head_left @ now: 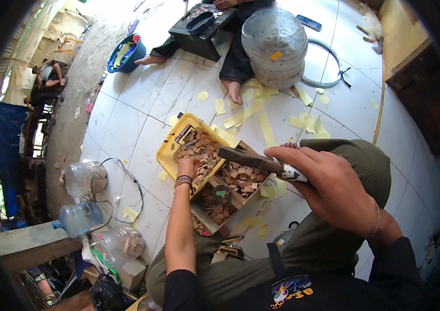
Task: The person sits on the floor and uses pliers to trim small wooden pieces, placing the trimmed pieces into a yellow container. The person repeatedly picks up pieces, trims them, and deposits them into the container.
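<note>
My left hand [189, 168], with bands round its wrist, reaches into a yellow tray [164, 155] of small brown wooden pieces [199, 147]. Its fingertips are down among the pieces, so what they hold, if anything, is hidden. In my right hand [313, 171], raised above my bent leg, is a dark flat wooden bar [248, 159] with a white-and-black patterned part [293, 174] at the palm. Under the bar stands a divided wooden box [210, 225] with more wooden pieces. A round dark thing with a green patch [221, 193] lies on it.
Pale yellow strips [266, 129] litter the white tiles. Ahead, another person's bare foot [233, 92] is beside a large cloudy plastic container [274, 49] and a dark box [199, 39]. Plastic bottles [79, 218] and a cable [139, 186] lie left. A blue bucket [127, 54] stands farther off.
</note>
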`<state>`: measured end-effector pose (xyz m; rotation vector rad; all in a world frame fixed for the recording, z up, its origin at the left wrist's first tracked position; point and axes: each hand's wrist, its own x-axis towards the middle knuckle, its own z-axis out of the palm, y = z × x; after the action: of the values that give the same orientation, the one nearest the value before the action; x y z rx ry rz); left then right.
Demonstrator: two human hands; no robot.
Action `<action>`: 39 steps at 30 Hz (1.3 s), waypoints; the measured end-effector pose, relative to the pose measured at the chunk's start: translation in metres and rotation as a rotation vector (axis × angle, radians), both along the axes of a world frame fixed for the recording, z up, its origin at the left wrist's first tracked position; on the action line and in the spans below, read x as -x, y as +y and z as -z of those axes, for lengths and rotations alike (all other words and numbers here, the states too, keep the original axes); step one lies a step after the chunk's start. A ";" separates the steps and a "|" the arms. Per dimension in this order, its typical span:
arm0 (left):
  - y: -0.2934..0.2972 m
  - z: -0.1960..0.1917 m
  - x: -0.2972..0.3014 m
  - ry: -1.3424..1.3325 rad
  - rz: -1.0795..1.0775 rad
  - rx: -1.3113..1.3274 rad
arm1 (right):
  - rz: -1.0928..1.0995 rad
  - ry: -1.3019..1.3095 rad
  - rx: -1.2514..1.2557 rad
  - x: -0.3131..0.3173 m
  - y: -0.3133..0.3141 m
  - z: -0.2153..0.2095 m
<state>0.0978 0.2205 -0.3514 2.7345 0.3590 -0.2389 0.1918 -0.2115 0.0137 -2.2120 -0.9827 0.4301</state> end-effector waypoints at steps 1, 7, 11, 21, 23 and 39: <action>0.003 -0.012 0.001 0.004 -0.027 -0.022 | 0.001 -0.010 0.001 0.001 0.000 0.002; 0.028 -0.104 -0.005 0.179 -0.156 0.174 | -0.022 -0.044 -0.075 0.005 0.002 0.011; 0.020 -0.194 -0.009 0.043 -0.370 0.760 | -0.048 -0.091 -0.129 0.008 0.006 0.016; -0.142 -0.370 0.033 -0.538 -0.564 1.363 | -0.011 -0.160 -0.193 0.011 0.016 0.017; -0.167 -0.377 0.046 -0.606 -0.581 1.447 | 0.020 -0.204 -0.233 0.011 0.016 0.016; -0.222 -0.378 0.068 -0.928 -0.431 1.410 | -0.075 -0.383 -0.257 0.027 0.030 0.016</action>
<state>0.0296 -0.0016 0.0266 1.1213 0.2967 0.6404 0.1652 -0.1810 -0.0021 -2.0644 -1.2462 -0.0922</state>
